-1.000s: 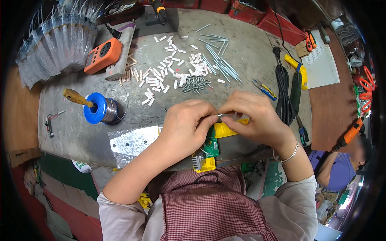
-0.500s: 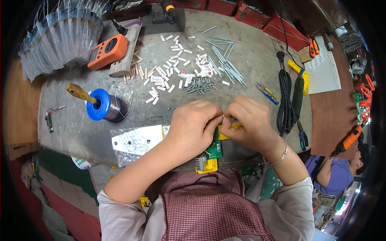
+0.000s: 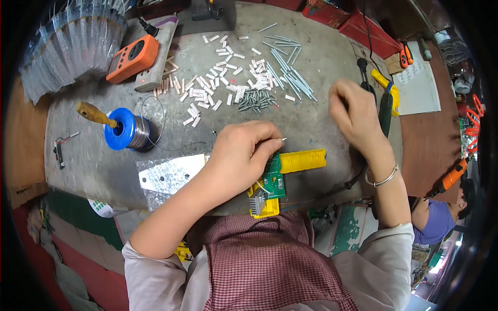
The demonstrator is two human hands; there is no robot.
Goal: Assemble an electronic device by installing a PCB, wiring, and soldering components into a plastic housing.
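My left hand [image 3: 241,153] is closed in a pinch at the middle of the bench, and the pale tip of a thin wire [image 3: 284,139] pokes out between thumb and forefinger. Under and beside this hand lies a green circuit board [image 3: 274,181] with a grey finned heat sink [image 3: 257,203] and a short white wire. The board rests on a yellow plastic housing [image 3: 303,161] at the bench's front edge. My right hand [image 3: 355,111] is off to the right, fingers curled, over the spot where small yellow-and-blue cutters lay; whatever is in it is hidden.
A blue solder spool [image 3: 123,130], an orange meter [image 3: 133,58] and a white metal plate [image 3: 171,173] are on the left. Behind my hands lie white sleeves [image 3: 199,93], dark screws [image 3: 257,100] and metal rods [image 3: 290,72]. A yellow-tipped tool [image 3: 381,79] stands right.
My right hand has left the wire and moved up and right, covering the small cutters. My left hand keeps its pinch in nearly the same place. More of the yellow housing shows.
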